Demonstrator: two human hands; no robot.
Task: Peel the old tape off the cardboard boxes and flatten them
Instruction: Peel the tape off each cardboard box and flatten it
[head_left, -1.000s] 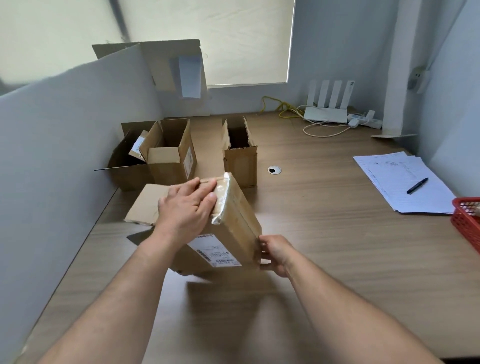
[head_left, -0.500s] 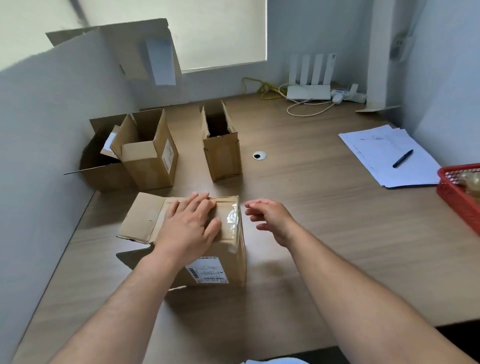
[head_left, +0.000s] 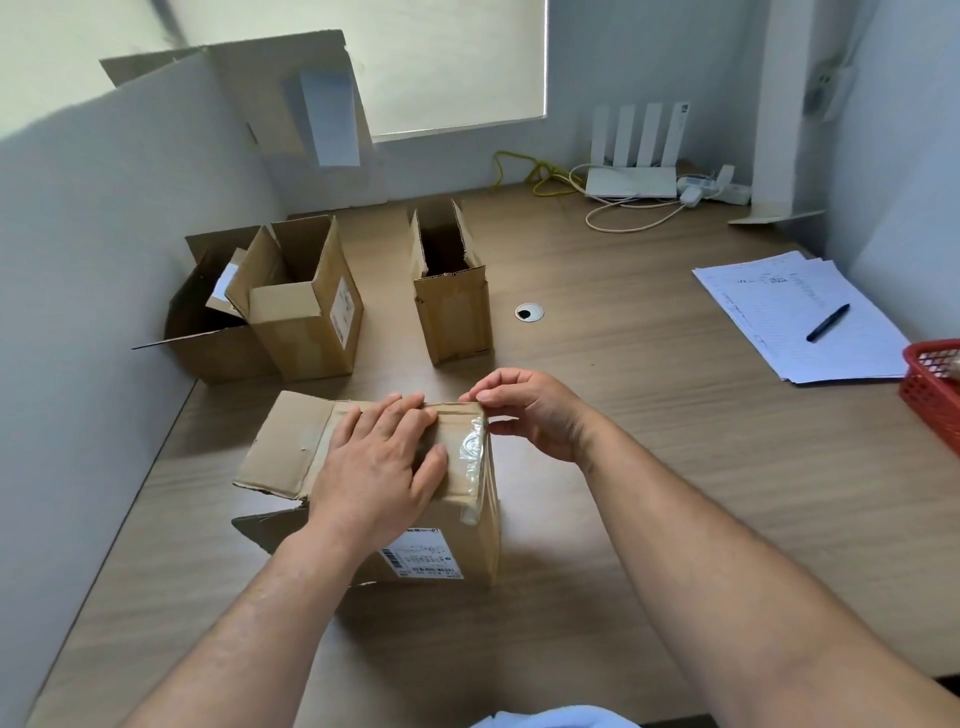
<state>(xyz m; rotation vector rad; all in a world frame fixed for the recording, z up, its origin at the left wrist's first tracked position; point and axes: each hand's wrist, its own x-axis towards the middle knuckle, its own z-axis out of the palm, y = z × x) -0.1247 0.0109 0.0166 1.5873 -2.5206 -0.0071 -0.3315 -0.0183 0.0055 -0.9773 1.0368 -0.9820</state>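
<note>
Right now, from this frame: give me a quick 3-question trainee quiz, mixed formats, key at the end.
1. True or false: the left hand lies flat on top of the taped box.
2. How many open boxes stand behind it? A) two B) three C) five
3. Which hand's fingertips are at the clear tape on that box's far right corner?
Key: 1 true; 2 B; 3 the right hand.

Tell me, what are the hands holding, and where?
The left hand presses flat on top of the box. The right hand seems to pinch the clear tape at the far right corner.
</note>
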